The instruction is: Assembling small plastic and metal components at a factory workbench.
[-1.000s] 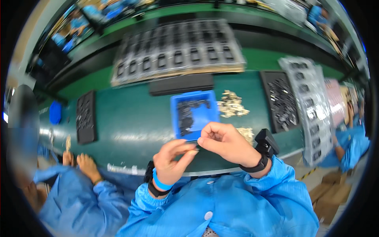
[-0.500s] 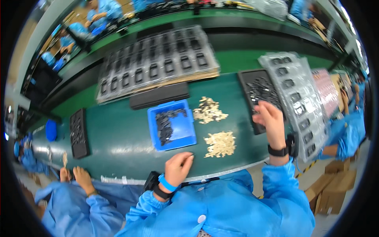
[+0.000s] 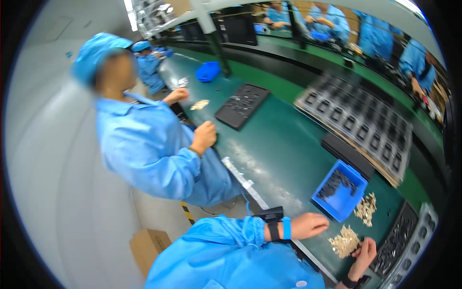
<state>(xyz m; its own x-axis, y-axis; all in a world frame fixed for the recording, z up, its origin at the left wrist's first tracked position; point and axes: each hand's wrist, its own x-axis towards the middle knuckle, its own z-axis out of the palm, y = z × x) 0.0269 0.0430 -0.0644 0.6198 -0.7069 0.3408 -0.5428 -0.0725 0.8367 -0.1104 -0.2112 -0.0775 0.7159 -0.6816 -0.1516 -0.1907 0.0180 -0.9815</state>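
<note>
My left hand (image 3: 310,226) hangs over the table's near edge with its fingers pinched together; whatever is between them is too small to name. Beside a pile of small cream-coloured pieces (image 3: 344,242), my right hand (image 3: 365,254) has thumb and fingers closed, with a dark speck at the tips. A blue plastic bin (image 3: 331,207) with small black parts (image 3: 333,185) stands just beyond my left hand. To the right of the bin lies a second cream pile (image 3: 366,210) mixed with dark bits. A black tray of small dark parts (image 3: 395,241) is right of my right hand.
A stacked clear blister tray of black frames (image 3: 356,125) stands behind a flat black block (image 3: 347,155). Another blister tray (image 3: 415,250) borders the right side. At left, a co-worker (image 3: 144,139) stands by a black parts tray (image 3: 242,105) and a blue container (image 3: 208,71).
The view has swung left, bringing the co-worker fully into sight. My right hand has come from the black tray to the nearer cream pile. My left hand stays near the table edge.
</note>
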